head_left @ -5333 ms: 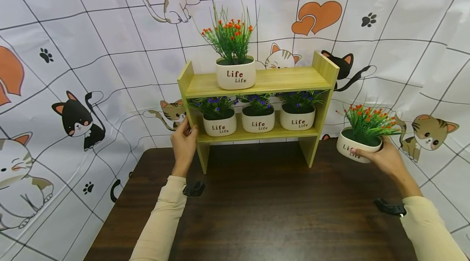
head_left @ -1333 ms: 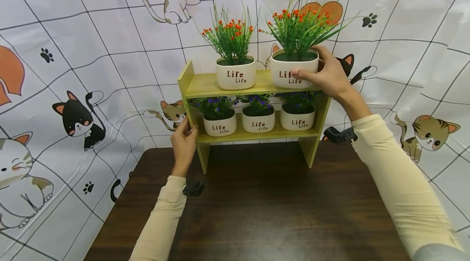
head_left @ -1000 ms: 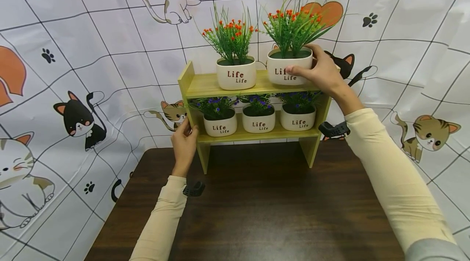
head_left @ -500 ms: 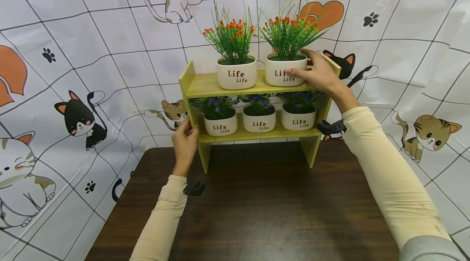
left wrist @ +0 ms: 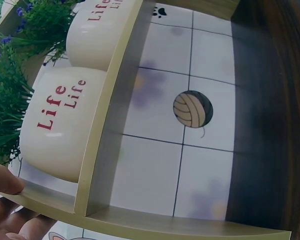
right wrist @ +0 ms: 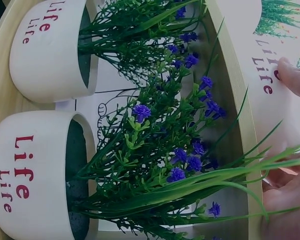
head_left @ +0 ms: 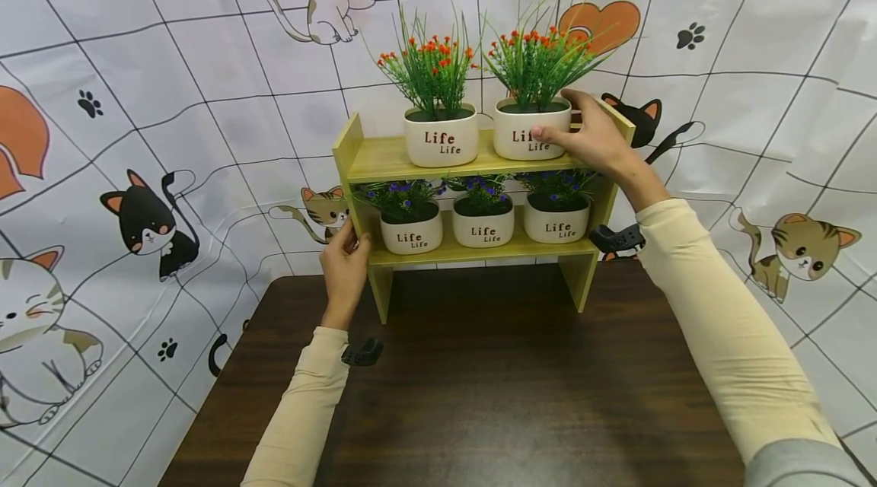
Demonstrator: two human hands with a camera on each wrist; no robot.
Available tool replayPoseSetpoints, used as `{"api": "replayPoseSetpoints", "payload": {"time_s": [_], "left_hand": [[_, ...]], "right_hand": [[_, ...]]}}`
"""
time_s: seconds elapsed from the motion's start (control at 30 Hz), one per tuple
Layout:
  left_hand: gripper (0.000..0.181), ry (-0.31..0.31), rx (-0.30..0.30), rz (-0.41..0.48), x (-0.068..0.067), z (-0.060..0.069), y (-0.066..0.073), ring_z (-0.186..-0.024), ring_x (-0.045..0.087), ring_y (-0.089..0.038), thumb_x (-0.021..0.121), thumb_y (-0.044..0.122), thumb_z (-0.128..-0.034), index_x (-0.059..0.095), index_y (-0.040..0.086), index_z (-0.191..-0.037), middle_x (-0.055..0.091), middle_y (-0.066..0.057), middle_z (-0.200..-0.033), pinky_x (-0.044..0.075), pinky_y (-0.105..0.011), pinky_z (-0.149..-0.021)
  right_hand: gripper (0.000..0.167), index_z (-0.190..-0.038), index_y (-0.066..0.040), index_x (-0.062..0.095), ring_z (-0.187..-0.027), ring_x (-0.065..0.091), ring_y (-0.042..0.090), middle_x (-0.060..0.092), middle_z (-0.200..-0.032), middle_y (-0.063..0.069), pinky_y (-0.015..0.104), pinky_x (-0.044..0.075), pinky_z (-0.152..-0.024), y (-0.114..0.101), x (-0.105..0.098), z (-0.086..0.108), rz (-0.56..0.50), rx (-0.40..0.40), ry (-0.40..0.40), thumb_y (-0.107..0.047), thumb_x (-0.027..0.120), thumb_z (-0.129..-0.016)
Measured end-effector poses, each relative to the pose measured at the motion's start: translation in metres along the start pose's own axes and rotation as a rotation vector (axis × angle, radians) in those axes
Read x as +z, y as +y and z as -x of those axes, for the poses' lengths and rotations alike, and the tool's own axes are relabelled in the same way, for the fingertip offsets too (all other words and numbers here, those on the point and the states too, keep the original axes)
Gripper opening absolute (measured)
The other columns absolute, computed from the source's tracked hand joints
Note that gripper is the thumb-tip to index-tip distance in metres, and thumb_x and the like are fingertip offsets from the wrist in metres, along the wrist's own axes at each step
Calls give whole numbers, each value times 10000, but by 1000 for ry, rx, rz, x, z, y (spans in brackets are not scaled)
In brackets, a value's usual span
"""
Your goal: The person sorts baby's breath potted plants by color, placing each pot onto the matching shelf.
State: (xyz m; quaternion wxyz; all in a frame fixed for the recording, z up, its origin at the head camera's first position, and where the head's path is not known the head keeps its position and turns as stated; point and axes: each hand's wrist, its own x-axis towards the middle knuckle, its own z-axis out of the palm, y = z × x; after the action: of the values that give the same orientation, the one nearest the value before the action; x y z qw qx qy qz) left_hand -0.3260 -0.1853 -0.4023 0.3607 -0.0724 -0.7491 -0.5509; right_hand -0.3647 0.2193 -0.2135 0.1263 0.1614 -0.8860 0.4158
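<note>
A two-tier wooden shelf [head_left: 377, 156] stands on the table. My left hand [head_left: 344, 274] grips its left side panel; in the left wrist view the thumb [left wrist: 6, 180] lies inside the panel edge and the other fingers outside. On the top board, my right hand [head_left: 603, 138] holds a white pot with orange flowers [head_left: 514, 143], thumb on its front and fingers round its right end. In the right wrist view that pot [right wrist: 265, 65] is partly visible above the board. Another orange-flowered pot [head_left: 441, 143] stands to its left, a narrow gap between them.
Three white pots with blue-purple flowers stand in a row on the lower board: left [head_left: 411, 236], middle [head_left: 483, 230] and right [head_left: 556, 227]. A dark brown table [head_left: 493, 380] spreads in front. Behind is a cat-patterned wall [head_left: 260, 137].
My right hand has brought the orange-flowered pot from the right, over the table, to the top board, then lowered it slightly leftward. It barely moves over the last half second. My left hand stays put.
</note>
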Motion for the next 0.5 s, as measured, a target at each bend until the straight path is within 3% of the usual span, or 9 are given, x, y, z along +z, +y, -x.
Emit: {"api": "replayPoseSetpoints", "payload": {"time_s": [0.5], "left_hand": [[445,0,-10,-5,0,0,1,-1205,733,-357,651,-24,-1007,661,37,-1448,738,-225,-1300,493,-25,-812]], "right_hand": [[954,-1717,-84,135,-1602,304,432,195,-1773,183,614,330,-1256,-1,0,4,-52,-9,19,-472,656,-1018]]}}
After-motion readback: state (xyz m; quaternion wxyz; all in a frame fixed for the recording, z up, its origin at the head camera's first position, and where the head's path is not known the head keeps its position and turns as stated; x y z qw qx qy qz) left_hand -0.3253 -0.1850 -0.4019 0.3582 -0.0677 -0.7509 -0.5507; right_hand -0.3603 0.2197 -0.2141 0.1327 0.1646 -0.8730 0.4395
